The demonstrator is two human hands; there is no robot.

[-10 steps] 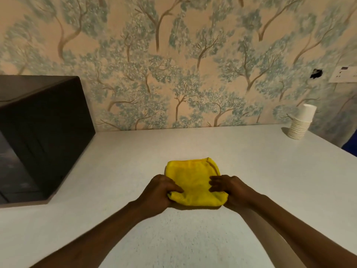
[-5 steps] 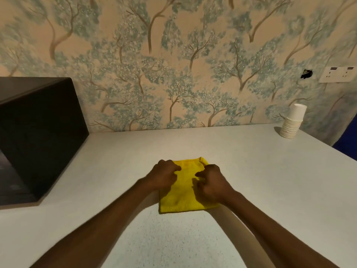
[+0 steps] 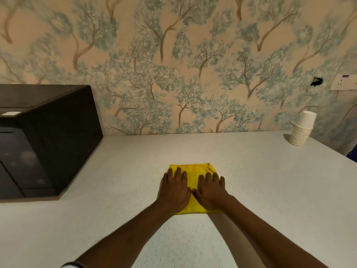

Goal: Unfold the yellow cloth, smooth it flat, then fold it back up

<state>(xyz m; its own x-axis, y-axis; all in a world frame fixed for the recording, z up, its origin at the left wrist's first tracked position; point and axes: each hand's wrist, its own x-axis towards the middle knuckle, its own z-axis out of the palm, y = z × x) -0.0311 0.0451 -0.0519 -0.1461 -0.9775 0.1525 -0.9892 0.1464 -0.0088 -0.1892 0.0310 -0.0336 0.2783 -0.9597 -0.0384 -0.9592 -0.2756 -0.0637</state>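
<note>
The yellow cloth (image 3: 195, 170) lies folded into a small square on the white speckled counter (image 3: 260, 190), in the middle of the head view. My left hand (image 3: 174, 190) rests flat on its left half, fingers stretched forward. My right hand (image 3: 210, 191) lies flat on its right half, beside the left, thumbs nearly touching. Both palms press down on the cloth and hold nothing. Only the far edge, a strip between the hands and the near edge of the cloth show.
A large black appliance (image 3: 44, 138) stands at the left of the counter. A tilted stack of white paper cups (image 3: 302, 130) stands at the back right by the tree-patterned wall. A white socket plate (image 3: 345, 82) is on the wall at the right.
My hands were curled on the cloth's near edge, then on its middle; now they lie spread flat on top of it. The cloth stays folded in the same place.
</note>
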